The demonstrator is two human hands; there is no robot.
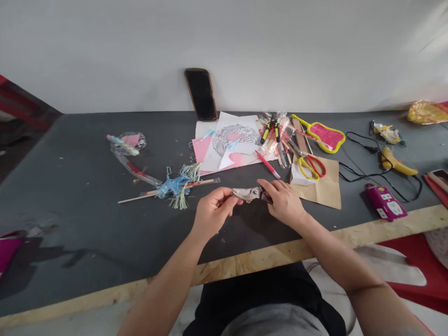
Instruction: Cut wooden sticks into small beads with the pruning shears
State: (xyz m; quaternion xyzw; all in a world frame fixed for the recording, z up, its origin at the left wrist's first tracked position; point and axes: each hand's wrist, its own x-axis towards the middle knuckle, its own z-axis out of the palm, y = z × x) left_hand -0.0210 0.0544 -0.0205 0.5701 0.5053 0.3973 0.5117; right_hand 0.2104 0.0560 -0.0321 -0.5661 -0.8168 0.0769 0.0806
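One bench (105, 242): dark top, pale wood edge
Drawing (224, 135): flat, beyond my hands
Left hand (212, 212): fingers pinched together at the blade tip; I cannot tell what they grip
Right hand (285, 200): curled closed around the pruners' handles
Pruners (251, 193): between my hands
Marker (268, 164): red, beyond the pruners

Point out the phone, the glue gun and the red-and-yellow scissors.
Phone (201, 94): head view, on its dark screen.
Glue gun (401, 165): head view, on its yellow body.
Scissors (318, 175): head view, on the yellow handle.
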